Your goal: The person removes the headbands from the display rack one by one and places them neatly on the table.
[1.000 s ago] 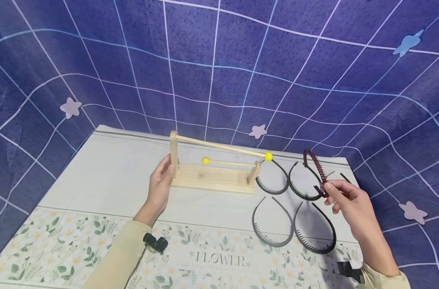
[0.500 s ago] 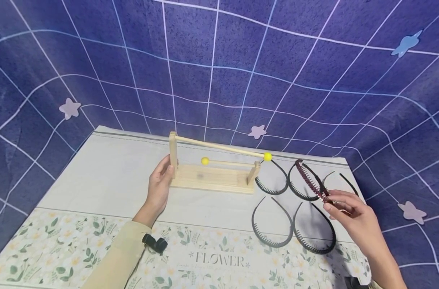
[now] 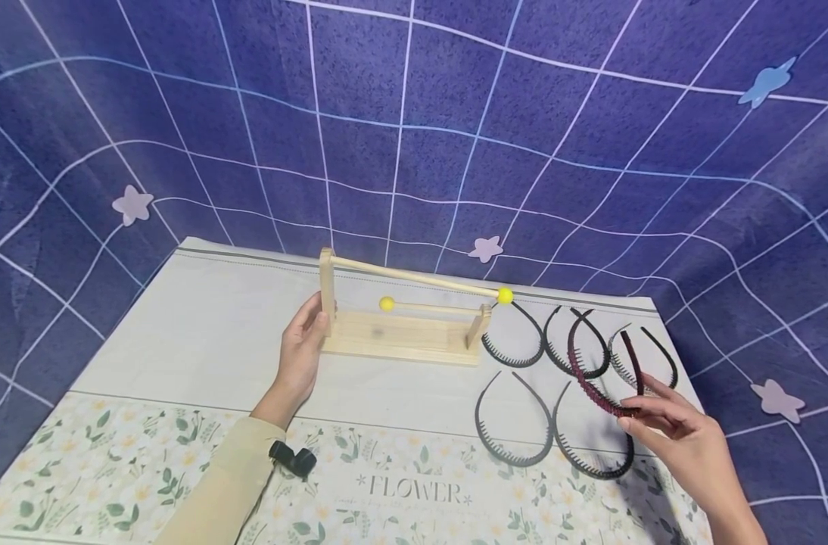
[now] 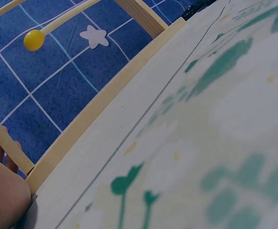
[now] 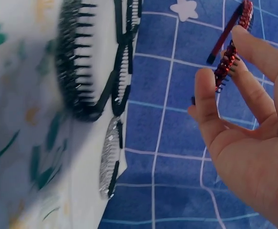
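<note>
My right hand pinches a dark red, beaded toothed headband between thumb and fingers. It hangs over the black headbands, its open ends pointing away from me. In the right wrist view the red beads of the headband show between the fingertips. On the other side, my left hand grips the tall left post of a pale wooden stand. Two rods with yellow ball ends reach across the stand, one high from the left post, one lower from the short right post.
Right of the stand lie several toothed headbands, including a black one, a dark grey one and a silver glittery one. A flower-printed cloth covers the table. Blue gridded fabric with stars hangs behind.
The red headband has turned in my right hand, from standing up to lying with its curve toward me. That hand has come lower and nearer. My left hand and the stand stay put.
</note>
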